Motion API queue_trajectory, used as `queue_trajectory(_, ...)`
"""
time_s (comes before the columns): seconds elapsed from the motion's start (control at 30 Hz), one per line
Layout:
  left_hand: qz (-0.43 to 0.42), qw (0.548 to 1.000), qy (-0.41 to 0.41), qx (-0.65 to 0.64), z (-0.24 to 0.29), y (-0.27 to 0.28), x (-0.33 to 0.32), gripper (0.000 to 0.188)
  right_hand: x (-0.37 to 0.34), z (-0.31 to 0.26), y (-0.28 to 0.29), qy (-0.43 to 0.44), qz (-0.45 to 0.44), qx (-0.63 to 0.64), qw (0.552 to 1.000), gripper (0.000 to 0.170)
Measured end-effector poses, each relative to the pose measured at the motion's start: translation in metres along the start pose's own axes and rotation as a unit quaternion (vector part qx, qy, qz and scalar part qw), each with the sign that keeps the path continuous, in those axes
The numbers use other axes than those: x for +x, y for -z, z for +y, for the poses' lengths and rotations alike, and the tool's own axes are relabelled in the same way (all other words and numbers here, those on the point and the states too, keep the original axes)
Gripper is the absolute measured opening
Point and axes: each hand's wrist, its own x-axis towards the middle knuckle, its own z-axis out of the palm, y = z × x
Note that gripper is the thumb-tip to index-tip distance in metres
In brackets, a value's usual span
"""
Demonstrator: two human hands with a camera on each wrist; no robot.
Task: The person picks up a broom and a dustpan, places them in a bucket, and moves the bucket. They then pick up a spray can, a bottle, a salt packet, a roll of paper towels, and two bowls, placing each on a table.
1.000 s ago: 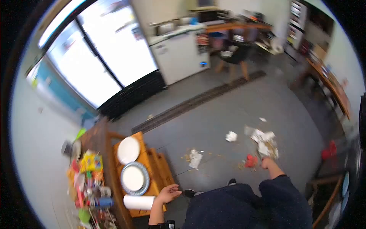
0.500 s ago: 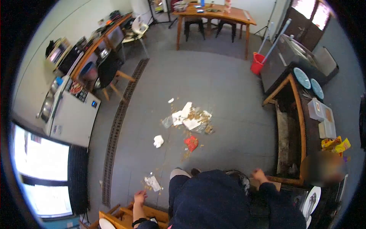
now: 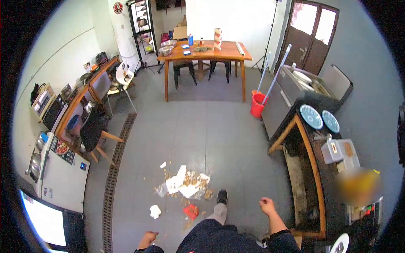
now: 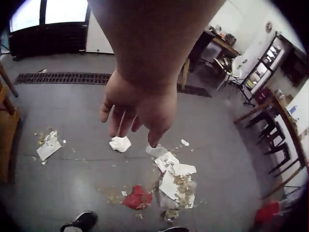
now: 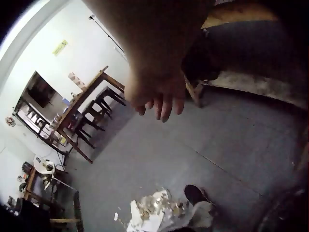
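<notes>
My left hand (image 3: 147, 239) hangs low at the bottom of the head view with nothing in it. In the left wrist view its loose fingers overlap the floor litter. On the right side my right hand (image 3: 266, 206) hangs beside the dark side table, also holding nothing, its fingers slightly bent in the right wrist view. On the grey floor ahead lies a heap of white paper (image 3: 187, 190) strewn with brown crumbs. Close to it are a crumpled red piece (image 3: 191, 211) and a balled white tissue (image 3: 155, 211). My shoe (image 3: 222, 196) stands right beside the heap.
A red bucket (image 3: 257, 107) with long blue-grey handles stands by the metal counter at right. Blue plates (image 3: 311, 117) and plastic boxes sit on the side table. Beyond is a wooden table (image 3: 228, 47) with stools. A floor drain grate (image 3: 110, 185) runs along the left.
The view has swung right, away from the glass doors and the wooden shelf with plates, toward the far table. One foot has come forward beside the litter. Both hands stay free of objects.
</notes>
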Motion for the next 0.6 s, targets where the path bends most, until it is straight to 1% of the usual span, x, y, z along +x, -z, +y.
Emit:
queue_trajectory(0.03, -0.005, 0.999, 0.035, -0.031, 0.028, 0.014, 0.015, 0.036, 0.03, -0.022, 0.003, 0.007, -0.008, 0.013, 1.0, 0.03)
queue_trajectory(0.07, 0.026, 0.999, 0.003, 0.035, 0.052, 0.023, 0.027, 0.036, 0.06, -0.038, 0.008, 0.013, -0.017, 0.024, 0.999, 0.031)
queue_trajectory(0.13, 0.099, 0.98, -0.058, 0.164, 0.102, 0.052, 0.046, 0.037, 0.111, -0.027, 0.011, 0.021, -0.017, -0.007, 1.0, 0.033)
queue_trajectory(0.17, 0.062, 0.982, -0.074, 0.161, 0.143, 0.083, 0.039, 0.038, 0.133, -0.022, 0.012, 0.021, -0.019, -0.024, 0.999, 0.034)
queue_trajectory(0.2, 0.017, 0.983, -0.088, 0.16, 0.192, 0.116, 0.019, 0.039, 0.147, -0.022, 0.021, -0.015, -0.043, -0.055, 0.997, 0.036)
queue_trajectory(0.23, -0.034, 0.981, -0.101, 0.16, 0.22, 0.13, 0.008, 0.042, 0.149, -0.023, 0.031, -0.056, -0.071, -0.089, 0.992, 0.038)
queue_trajectory(0.27, 0.025, 0.95, -0.24, 0.2, 0.217, 0.119, 0.065, 0.055, 0.159, -0.01, 0.038, -0.09, -0.094, -0.094, 0.987, 0.037)
queue_trajectory(0.3, 0.059, 0.973, -0.193, 0.11, 0.241, 0.124, 0.078, 0.055, 0.166, 0.009, 0.045, -0.123, -0.116, -0.097, 0.981, 0.036)
queue_trajectory(0.33, 0.094, 0.985, -0.143, 0.019, 0.277, 0.14, 0.083, 0.055, 0.161, 0.02, 0.061, -0.178, -0.088, -0.03, 0.98, 0.033)
queue_trajectory(0.37, 0.069, 0.988, -0.139, 0.012, 0.331, 0.166, 0.098, 0.058, 0.162, 0.03, 0.083, -0.234, -0.063, 0.033, 0.97, 0.03)
queue_trajectory(0.4, 0.064, 0.989, -0.136, -0.013, 0.369, 0.189, 0.081, 0.058, 0.165, 0.11, 0.069, -0.225, -0.011, 0.105, 0.969, 0.026)
queue_trajectory(0.43, 0.06, 0.989, -0.132, -0.036, 0.397, 0.201, 0.067, 0.059, 0.152, 0.106, 0.083, -0.272, -0.019, 0.001, 0.962, 0.02)
queue_trajectory(0.47, 0.079, 0.984, -0.156, -0.045, 0.413, 0.198, 0.081, 0.059, 0.145, 0.107, 0.091, -0.299, -0.043, -0.064, 0.951, 0.019)
queue_trajectory(0.5, 0.1, 0.977, -0.182, -0.053, 0.434, 0.199, 0.096, 0.059, 0.142, 0.108, 0.093, -0.32, -0.063, -0.096, 0.94, 0.018)
queue_trajectory(0.57, 0.052, 0.979, -0.195, 0.002, 0.482, 0.216, 0.089, 0.06, 0.151, 0.102, 0.096, -0.353, -0.089, -0.115, 0.924, 0.017)
queue_trajectory(0.6, 0.032, 0.978, -0.202, 0.034, 0.499, 0.218, 0.096, 0.062, 0.164, 0.095, 0.098, -0.358, -0.099, -0.117, 0.921, 0.017)
